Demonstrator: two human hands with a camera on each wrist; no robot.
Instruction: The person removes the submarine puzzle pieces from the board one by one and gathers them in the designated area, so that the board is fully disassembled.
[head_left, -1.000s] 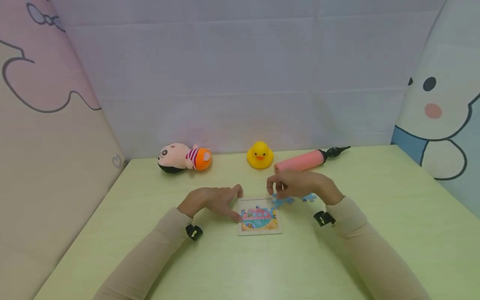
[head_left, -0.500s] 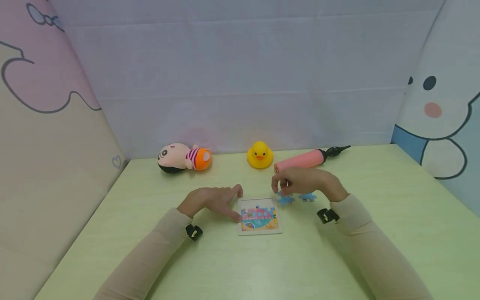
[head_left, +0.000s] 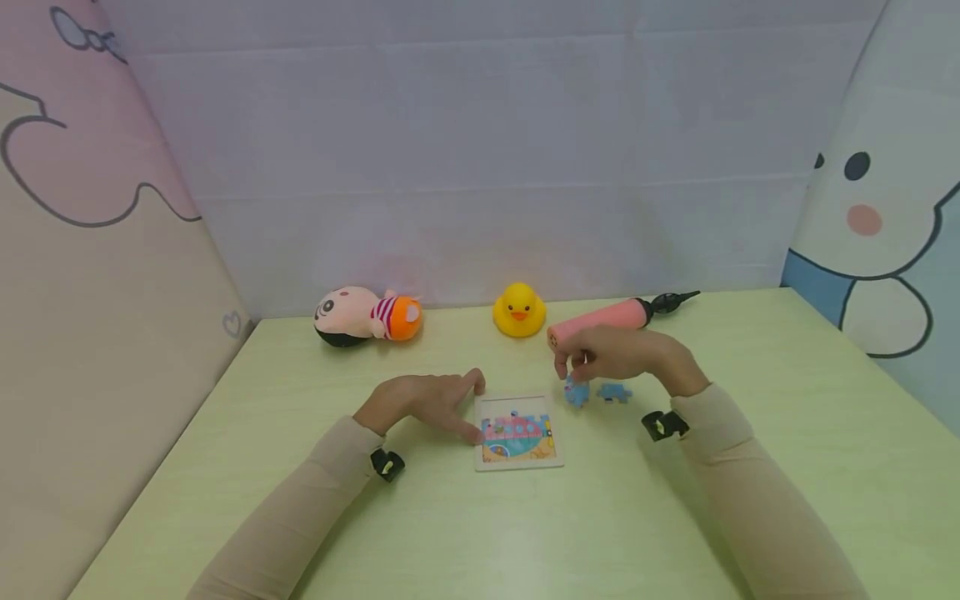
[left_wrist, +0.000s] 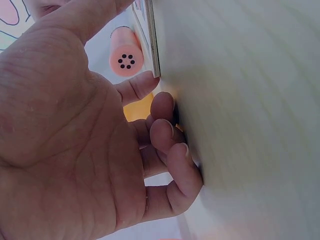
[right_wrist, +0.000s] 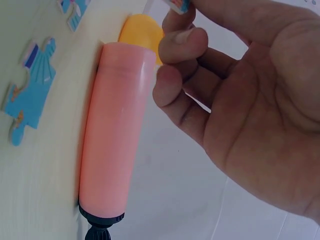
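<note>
Pinches a small blue puzzle piece in thumb and fingertips of the right hand, right of centre in the head view. Rests the left hand at the left side of the puzzle board, thumb and forefinger spread apart and touching it, not clamped round it. Since half a second ago, has shifted the right hand slightly toward the upper right of the frame and tipped up a piece from lying flat; has left board and left hand in place. Probably means one piece singled out, with the board's top strip yet unfilled. Farther out, in the right wrist view, at left a loose piece, at upper left a second piece, both on the table. Across the middle of the head view, left to right: plush doll, yellow duck, pink pump. Nowhere any readable brand, label or writing.
</note>
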